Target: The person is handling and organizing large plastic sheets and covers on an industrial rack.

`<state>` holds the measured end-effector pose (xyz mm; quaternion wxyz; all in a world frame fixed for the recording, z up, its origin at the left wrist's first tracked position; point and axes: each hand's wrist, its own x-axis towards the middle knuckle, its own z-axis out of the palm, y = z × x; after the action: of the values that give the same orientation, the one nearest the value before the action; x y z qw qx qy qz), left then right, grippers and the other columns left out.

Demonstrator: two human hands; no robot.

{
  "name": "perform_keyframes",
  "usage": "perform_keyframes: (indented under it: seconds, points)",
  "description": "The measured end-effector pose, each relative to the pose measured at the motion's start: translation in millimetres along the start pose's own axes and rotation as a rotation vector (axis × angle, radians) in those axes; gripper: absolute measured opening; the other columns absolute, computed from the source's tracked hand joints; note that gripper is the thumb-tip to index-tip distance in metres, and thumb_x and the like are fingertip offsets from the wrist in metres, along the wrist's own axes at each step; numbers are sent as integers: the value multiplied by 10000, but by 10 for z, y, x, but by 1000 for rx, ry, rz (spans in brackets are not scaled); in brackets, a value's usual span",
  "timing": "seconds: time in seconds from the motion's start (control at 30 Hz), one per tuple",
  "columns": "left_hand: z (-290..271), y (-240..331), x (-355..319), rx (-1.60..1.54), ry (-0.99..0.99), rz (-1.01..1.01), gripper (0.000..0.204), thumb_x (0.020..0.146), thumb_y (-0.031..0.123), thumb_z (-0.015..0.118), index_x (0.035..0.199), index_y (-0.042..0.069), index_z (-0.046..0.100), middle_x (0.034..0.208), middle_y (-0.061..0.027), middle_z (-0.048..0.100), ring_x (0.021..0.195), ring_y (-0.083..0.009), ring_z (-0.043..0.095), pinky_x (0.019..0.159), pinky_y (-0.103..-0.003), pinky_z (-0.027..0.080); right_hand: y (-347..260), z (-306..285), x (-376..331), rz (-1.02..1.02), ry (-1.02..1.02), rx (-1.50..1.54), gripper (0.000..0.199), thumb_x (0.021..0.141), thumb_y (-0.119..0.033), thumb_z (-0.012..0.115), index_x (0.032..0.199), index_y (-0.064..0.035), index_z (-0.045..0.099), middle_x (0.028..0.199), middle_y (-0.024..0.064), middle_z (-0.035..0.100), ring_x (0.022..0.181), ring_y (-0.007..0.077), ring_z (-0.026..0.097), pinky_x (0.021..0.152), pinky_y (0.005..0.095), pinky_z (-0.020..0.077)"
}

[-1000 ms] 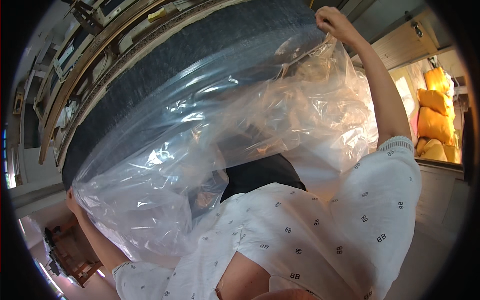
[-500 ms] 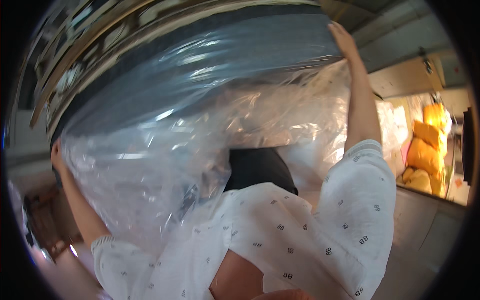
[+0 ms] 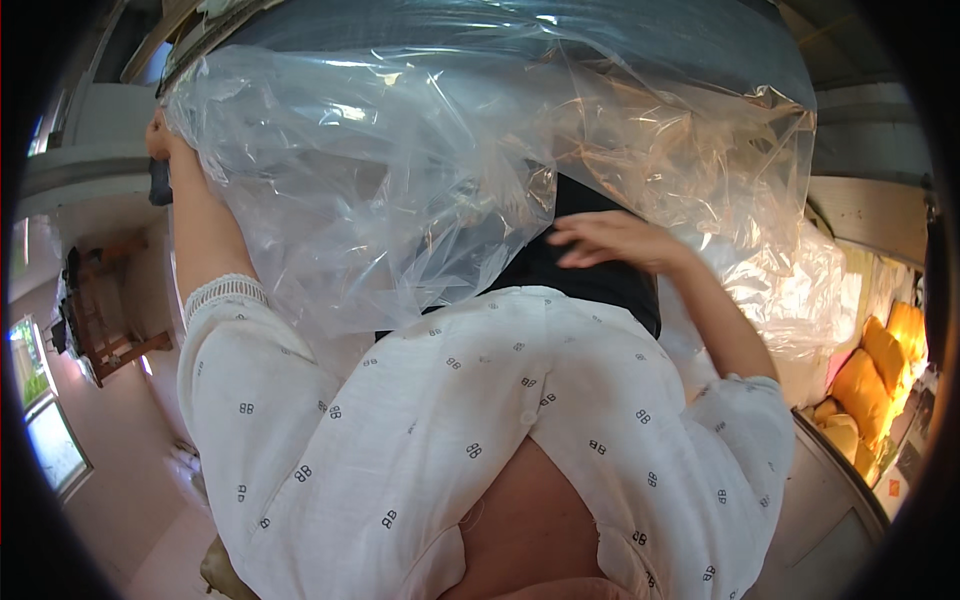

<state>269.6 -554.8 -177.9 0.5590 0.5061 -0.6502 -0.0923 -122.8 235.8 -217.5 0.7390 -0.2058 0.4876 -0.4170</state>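
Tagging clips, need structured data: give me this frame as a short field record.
left hand: at clear plastic's left edge; grip unclear
right hand: open, over black clothing, near the plastic's edge
plastic: crumpled, hanging across the front of a dark panel
background right: yellow bundles
background left: window

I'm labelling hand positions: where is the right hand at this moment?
The right hand is slightly right of centre in the head view, over the black garment, beside the clear plastic sheet.

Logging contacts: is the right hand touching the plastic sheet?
Cannot tell: the head view shows the right hand slightly blurred near the plastic sheet's edge, neither contact nor gap plain.
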Motion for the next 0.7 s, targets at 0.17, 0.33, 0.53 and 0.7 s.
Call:
perform_keyframes:
  seconds: [0.17,0.33,0.53,0.7]
  points:
    - [490,672,-1589,129,-60,-44,390,691,442,660,803,70,693,768,-104,664,713,-251,623,676,-324,463,-83,457,246,-437,39,494,325,901,-322,482,1066,-45,520,1177,162,518,1130,235,474,990,360,329]
    - [134,1648,-1721,93,21,30,356,743,391,641,816,45,677,772,-101,659,706,-209,610,673,-306,457,-864,-195,-1398,-989,372,644,253,880,-252,484,1028,-55,545,957,65,583,924,220,548,861,379,434]
    - [302,2352,-2221,-294,-226,129,220,833,235,602,867,26,659,803,-32,650,720,-95,553,678,-235,436,-1244,200,-2776,-1491,1727,-599,361,858,-197,453,1171,-17,467,1110,123,514,984,237,512,855,367,395]
    - [202,2259,-2147,-276,-329,146,237,850,238,588,903,16,648,853,-38,645,758,-98,558,707,-229,437,-510,-221,-2220,-311,1564,-1578,163,769,-128,625,926,-86,629,798,96,587,637,268,556,567,322,439]
